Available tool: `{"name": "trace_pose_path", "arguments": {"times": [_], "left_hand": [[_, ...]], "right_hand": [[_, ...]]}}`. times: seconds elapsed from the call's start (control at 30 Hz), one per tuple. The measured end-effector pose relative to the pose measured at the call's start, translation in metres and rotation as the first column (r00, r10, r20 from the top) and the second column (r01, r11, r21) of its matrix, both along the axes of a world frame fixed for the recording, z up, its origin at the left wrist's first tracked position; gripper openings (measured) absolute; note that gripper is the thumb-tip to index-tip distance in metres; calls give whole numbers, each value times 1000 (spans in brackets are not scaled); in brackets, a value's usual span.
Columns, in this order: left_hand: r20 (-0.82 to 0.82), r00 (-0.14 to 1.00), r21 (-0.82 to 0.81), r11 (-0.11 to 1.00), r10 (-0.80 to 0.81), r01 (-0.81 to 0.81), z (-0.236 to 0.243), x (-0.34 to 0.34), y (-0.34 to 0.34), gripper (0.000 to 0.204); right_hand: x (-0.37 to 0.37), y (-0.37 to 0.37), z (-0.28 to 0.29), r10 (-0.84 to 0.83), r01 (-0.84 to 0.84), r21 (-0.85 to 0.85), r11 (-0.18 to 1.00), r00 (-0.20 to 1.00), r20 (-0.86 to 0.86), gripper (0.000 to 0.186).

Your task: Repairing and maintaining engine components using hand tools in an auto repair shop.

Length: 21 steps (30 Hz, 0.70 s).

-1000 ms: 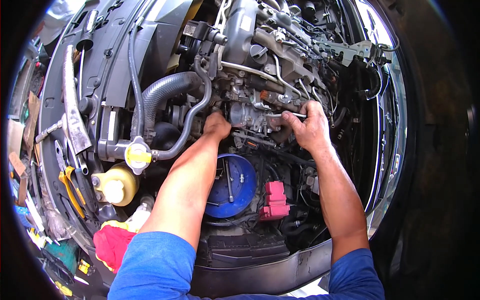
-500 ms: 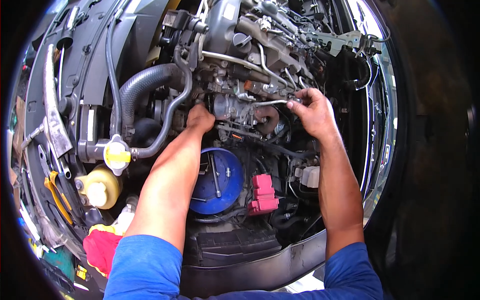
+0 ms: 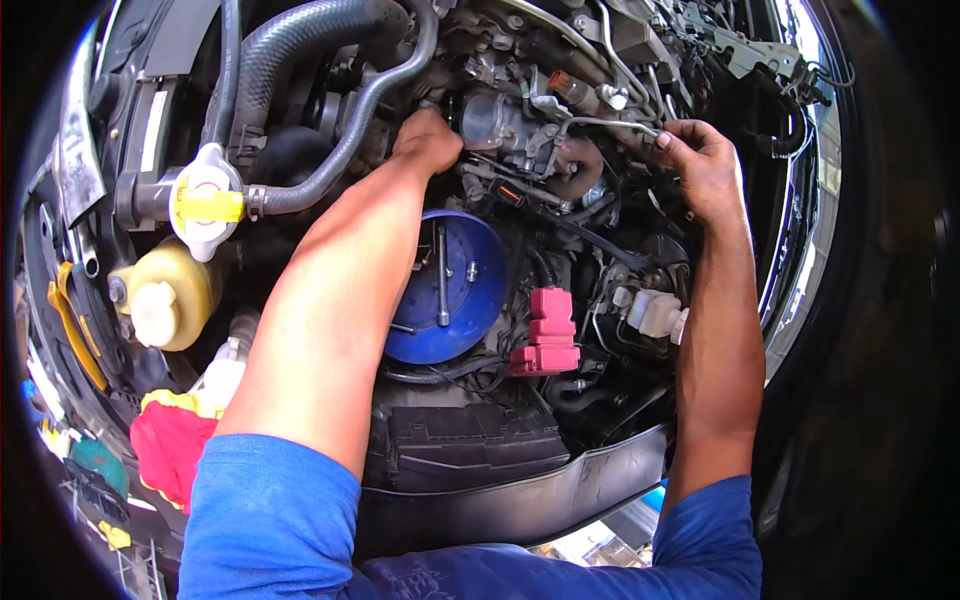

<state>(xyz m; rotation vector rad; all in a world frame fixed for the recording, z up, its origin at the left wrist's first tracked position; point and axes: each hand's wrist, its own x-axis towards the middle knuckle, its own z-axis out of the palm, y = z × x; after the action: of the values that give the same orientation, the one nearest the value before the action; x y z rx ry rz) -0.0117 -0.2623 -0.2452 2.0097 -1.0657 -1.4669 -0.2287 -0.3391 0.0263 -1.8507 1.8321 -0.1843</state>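
Note:
My left hand (image 3: 430, 142) reaches down beside the rounded grey metal housing (image 3: 490, 122) on the engine. Its fingers are curled, and their tips are hidden among the parts, so what they grip does not show. With thumb and fingers pinched together, my right hand (image 3: 708, 170) holds the end of a thin metal pipe (image 3: 610, 123). This pipe runs left toward the housing, above a brownish curved hose (image 3: 575, 168). Below my hands sits a round blue tray (image 3: 475, 325), partly covered by my left forearm. A socket wrench (image 3: 443, 280) and small metal pieces lie in it.
A thick black hose (image 3: 290, 50) and a thinner hose (image 3: 345, 150) bend left of my hand, near the radiator cap (image 3: 208, 203). A yellowish reservoir (image 3: 172, 300), a red cloth (image 3: 170, 445), a pink terminal cover (image 3: 550, 335) and orange-handled pliers (image 3: 75, 330) surround the work.
The view has shifted, so the engine parts appear higher and the right-hand side farther right. Both hands stay at the same engine parts, with the right still pinching the pipe's end.

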Motion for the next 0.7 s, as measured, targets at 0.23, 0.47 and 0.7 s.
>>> {"name": "trace_pose_path", "arguments": {"times": [0.23, 0.47, 0.7], "left_hand": [[0, 1000, -20, 1000, 4, -4, -3, 0, -2, 40], [14, 1000, -9, 1000, -5, 6, -3, -1, 0, 40], [19, 1000, -19, 1000, 5, -4, 3, 1, 1, 40]], "right_hand": [[0, -1, -1, -14, 14, -13, 1000, 1000, -16, 22], [1, -6, -3, 2, -3, -12, 1000, 997, -73, 19], [0, -9, -5, -58, 57, 30, 998, 998, 13, 19]]}}
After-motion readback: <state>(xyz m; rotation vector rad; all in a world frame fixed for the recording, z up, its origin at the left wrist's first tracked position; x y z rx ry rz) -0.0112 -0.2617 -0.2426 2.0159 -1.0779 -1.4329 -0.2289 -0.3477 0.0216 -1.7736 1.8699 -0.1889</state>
